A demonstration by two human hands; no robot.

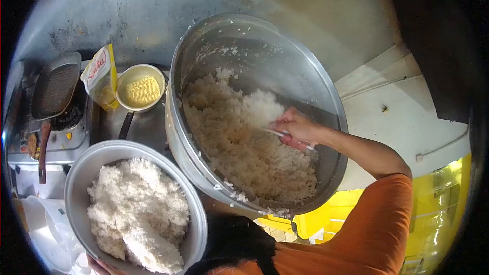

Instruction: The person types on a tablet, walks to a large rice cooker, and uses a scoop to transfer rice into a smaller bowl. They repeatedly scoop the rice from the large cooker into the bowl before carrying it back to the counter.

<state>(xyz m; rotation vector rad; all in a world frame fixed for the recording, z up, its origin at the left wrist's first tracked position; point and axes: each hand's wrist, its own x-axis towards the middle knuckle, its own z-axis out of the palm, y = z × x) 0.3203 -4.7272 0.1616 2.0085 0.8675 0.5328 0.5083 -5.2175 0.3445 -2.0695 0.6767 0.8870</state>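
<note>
My right hand (295, 128) is inside a large metal pot (326, 86), closed around a thin, pale-handled utensil (275, 132). The utensil's working end is hidden by a mound of white cooked rice (262, 108). More cooked rice (239, 142) covers the pot's bottom, and grains cling to its wall and rim. At the lower left, my left hand (99, 266) holds a metal bowl (199, 214) from below at its near edge; most of its fingers are hidden. That bowl is heaped with white rice (140, 209).
Behind the bowl stands a small saucepan (120, 91) containing yellow noodles, beside a yellow-and-white packet (100, 74). A grill pan (56, 89) rests on the stove at far left. White plastic containers (48, 234) sit below it. Yellow crates (326, 219) are at lower right.
</note>
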